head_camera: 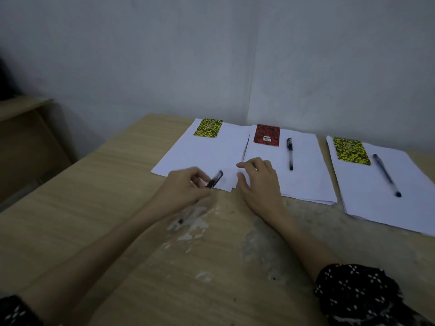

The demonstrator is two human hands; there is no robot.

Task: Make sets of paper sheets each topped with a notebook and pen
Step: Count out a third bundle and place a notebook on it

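The fingers [199,178] of the left hand [186,187] are curled round a black pen [214,180], pinching it near its cap end; the pen is blurred, its cap pointing up and away over the near edge of the left paper stack [204,156]. The rest of the barrel runs back under the hand towards the table [117,208]. The right hand [259,182] lies flat just beside the pen, fingers loosely spread and gripping nothing, resting on the near corner where the left stack meets the middle paper stack [303,180].

Beyond the left fingers, at the far end of the left stack, lies a yellow-and-black notebook [208,128]. No pen lies on that stack apart from the one in hand.

Beyond the right fingers, the middle stack carries a red-and-black notebook [267,135] at its far end, with a second pen [289,153] lying just beside it.

Well to the right of both hands, a third paper stack [386,201] carries another yellow notebook [351,150] and a third pen [386,175], set at an angle.

The table surface near the wrists shows pale scuffed patches [190,222]. Dark patterned sleeves [357,292] cover the upper forearms. A grey wall [164,55] stands behind the stacks.
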